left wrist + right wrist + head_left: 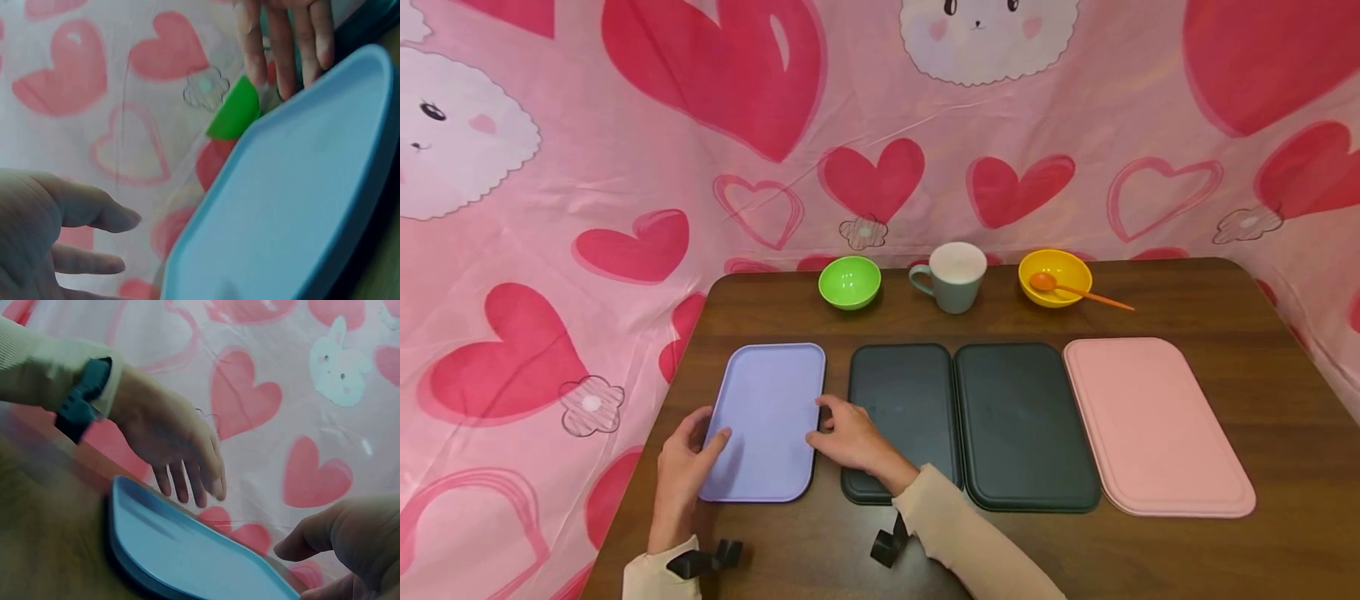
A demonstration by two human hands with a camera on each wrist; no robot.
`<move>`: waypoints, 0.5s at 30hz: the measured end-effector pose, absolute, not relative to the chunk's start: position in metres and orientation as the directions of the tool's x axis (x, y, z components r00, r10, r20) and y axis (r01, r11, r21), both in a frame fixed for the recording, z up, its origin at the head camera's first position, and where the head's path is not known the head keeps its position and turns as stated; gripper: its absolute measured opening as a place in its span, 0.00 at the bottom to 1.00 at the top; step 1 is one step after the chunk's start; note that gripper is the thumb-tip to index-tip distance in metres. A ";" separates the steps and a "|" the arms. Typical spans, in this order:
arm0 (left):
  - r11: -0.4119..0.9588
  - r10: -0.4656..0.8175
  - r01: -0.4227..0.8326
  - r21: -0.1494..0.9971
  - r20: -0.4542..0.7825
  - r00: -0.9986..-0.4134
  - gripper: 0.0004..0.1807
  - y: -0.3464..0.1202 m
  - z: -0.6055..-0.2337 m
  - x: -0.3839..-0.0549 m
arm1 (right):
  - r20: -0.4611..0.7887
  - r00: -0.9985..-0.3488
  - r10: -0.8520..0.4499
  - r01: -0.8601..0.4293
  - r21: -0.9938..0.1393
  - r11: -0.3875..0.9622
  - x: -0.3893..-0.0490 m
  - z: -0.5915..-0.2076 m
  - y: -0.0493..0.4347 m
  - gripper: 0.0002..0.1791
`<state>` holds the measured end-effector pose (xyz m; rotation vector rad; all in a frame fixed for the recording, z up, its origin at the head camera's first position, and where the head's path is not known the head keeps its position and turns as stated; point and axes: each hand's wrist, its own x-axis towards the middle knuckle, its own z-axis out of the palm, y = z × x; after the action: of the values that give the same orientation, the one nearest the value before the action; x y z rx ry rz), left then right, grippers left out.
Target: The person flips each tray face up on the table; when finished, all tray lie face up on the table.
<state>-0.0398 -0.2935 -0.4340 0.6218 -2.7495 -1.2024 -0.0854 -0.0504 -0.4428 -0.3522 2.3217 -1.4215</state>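
A lavender tray [766,425] lies at the left end of the row, with a dark edge showing along its right side. My left hand [683,462] is at its left edge, thumb over the rim in the head view. In the left wrist view the left fingers [94,206] are spread apart from the tray. Across from it, my right hand [853,433] hovers at the tray's right edge, thumb and forefinger parted. The right wrist view shows the left hand with loosely straight fingers just beyond the tray [187,550].
Right of the lavender tray lie two dark trays [1030,425], side by side, then a pink tray [1157,425]. Behind them stand a green bowl [850,283], a grey-green mug [955,287] and a yellow bowl [1063,267] holding an orange spoon [1093,297]. A heart-patterned cloth [872,179] hangs behind.
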 end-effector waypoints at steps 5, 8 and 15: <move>0.669 -0.339 -0.192 0.718 0.064 -0.939 0.28 -0.269 -0.425 -0.032 | -0.159 -0.894 -0.419 -0.031 -0.910 0.413 -0.093 -0.437 -0.037 0.28; 0.691 -0.282 -0.107 0.715 0.129 -0.951 0.28 -0.251 -0.425 -0.029 | -0.129 -0.900 -0.417 -0.053 -0.916 0.397 -0.097 -0.433 -0.029 0.28; 0.704 -0.091 0.117 0.701 0.252 -0.963 0.29 -0.210 -0.433 -0.021 | -0.076 -0.917 -0.392 -0.098 -0.909 0.404 -0.108 -0.431 -0.009 0.28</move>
<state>-0.0212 -0.2104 -0.4332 -0.0205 -2.6453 -1.1150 -0.1084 -0.0091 -0.4306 -0.4283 2.3862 -1.5171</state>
